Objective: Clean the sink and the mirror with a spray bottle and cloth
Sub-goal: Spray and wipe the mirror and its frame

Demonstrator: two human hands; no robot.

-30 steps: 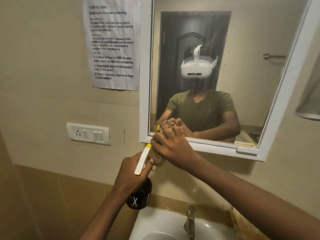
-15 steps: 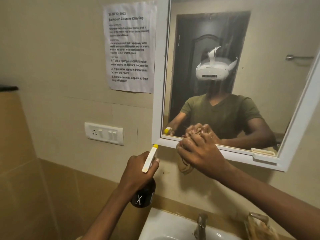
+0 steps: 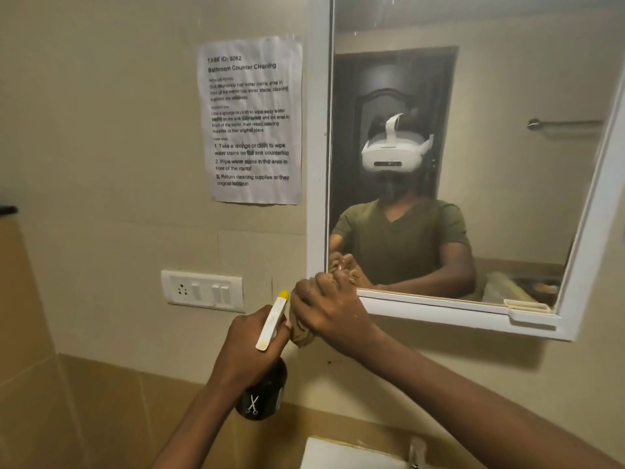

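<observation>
"Bathroom Counter Cleaning" notice [image 3: 252, 120], partly blurred

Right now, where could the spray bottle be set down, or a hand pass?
No flat ledge shows except the sink rim, cut off below. Hands pass freely along the bare wall between switch plate and sink. It is crowded at the mirror corner, where both hands meet.

Lower left corner of mirror [image 3: 473, 96] was crowded: right hand [image 3: 329, 311], gripping the cloth [image 3: 302, 335], sat against the white frame, and left hand [image 3: 248, 346] with the spray bottle [image 3: 262, 394] was just beside it. Bare wall between switch plate [image 3: 203, 291] and paper notice [image 3: 253, 120] was open. Mirror glass above and right of the hands was unobstructed. Sink [image 3: 338, 455] and faucet [image 3: 417, 451] lay below the forearms.
</observation>
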